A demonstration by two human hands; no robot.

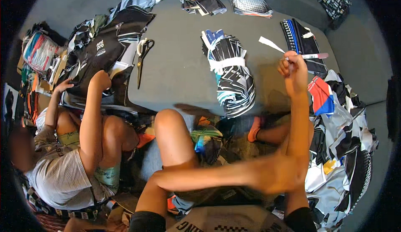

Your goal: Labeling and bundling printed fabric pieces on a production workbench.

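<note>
My right hand is raised at the sofa table's right, its fingers closed on a slim white-and-pink pen. A white strip lies just left of that pen. My left hand is a motion-smeared shape across my right forearm, its fingers unclear. In the middle of the grey padded surface lies a thick bundle of black, white and teal printed fabric wrapped with a white band. Behind the pen are folded black and blue fabric pieces. Black-handled scissors lie at the left.
At left, a co-worker has both hands on black fabric. Folded fabric stacks sit along the back edge. Piles of cut fabric fill the right side; stacked goods stand far left. Scraps litter the floor between legs.
</note>
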